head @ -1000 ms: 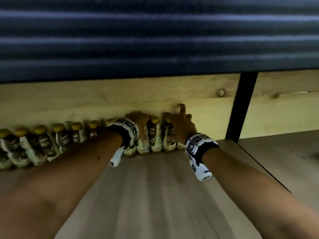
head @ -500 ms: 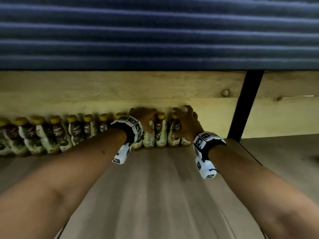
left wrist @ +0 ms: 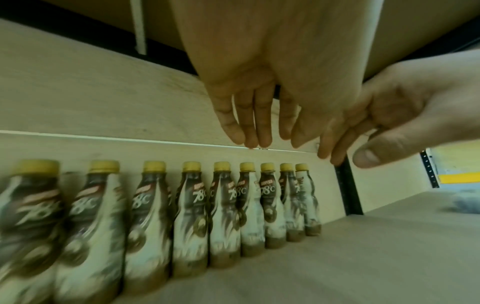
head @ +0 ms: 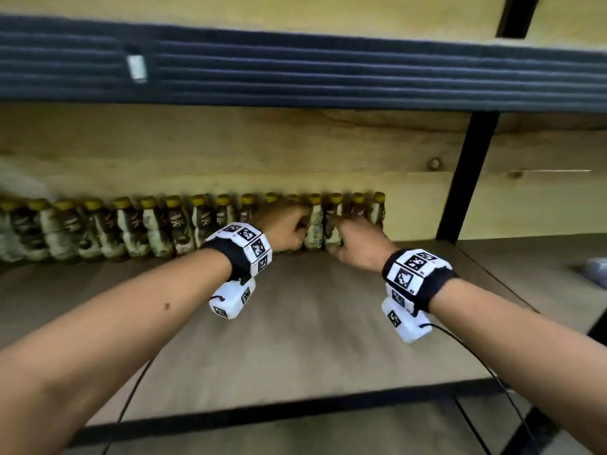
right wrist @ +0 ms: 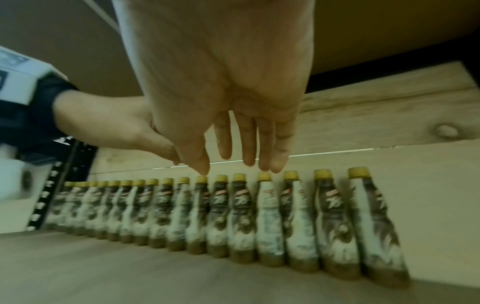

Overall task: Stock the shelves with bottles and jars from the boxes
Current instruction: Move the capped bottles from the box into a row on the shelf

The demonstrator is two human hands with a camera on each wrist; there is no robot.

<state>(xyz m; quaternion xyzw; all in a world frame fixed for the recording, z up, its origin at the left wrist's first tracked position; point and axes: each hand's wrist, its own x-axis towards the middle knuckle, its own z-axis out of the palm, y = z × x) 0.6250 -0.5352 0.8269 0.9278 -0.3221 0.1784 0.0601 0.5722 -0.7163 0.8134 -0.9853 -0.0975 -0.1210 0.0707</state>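
Observation:
A long row of small brown-and-white bottles (head: 164, 224) with yellow caps stands upright along the back of the wooden shelf (head: 312, 339). Both hands hover just in front of the row's right end. In the left wrist view my left hand (left wrist: 246, 123) has straight, relaxed fingers above the bottles (left wrist: 194, 205) and holds nothing. My right hand (right wrist: 246, 144) is also flat and empty, its fingertips close over the caps of the bottles (right wrist: 259, 216). In the head view the left hand (head: 285, 224) and right hand (head: 358, 244) hide a few bottles behind them.
A black upright post (head: 466, 178) stands just right of the last bottle. The dark ribbed edge of the upper shelf (head: 295, 70) hangs overhead. A pale wooden back wall (head: 262, 159) closes the rear. A grey object (head: 596, 270) lies on the neighbouring shelf at right.
Both hands have come away from the bottles they were touching at the right end of the row. The head view has pulled back and shows the shelf's front edge.

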